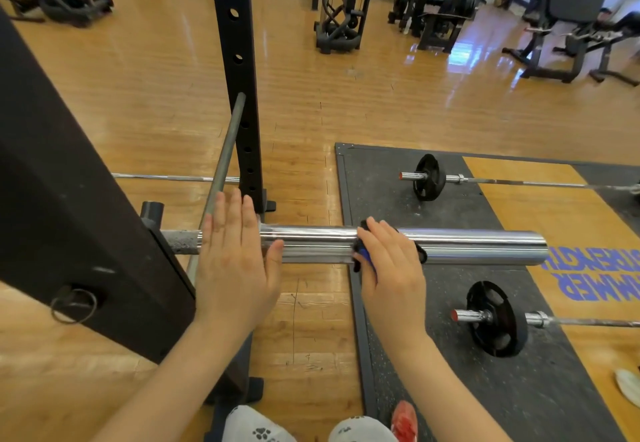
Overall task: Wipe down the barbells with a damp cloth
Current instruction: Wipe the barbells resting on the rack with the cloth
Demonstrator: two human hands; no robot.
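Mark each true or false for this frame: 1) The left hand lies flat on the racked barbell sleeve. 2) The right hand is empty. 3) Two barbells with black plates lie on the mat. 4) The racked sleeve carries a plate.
1) True: left hand rests open on the chrome sleeve.
2) False: right hand grips a dark cloth against the sleeve.
3) True: far barbell, near barbell.
4) False: the sleeve is bare.
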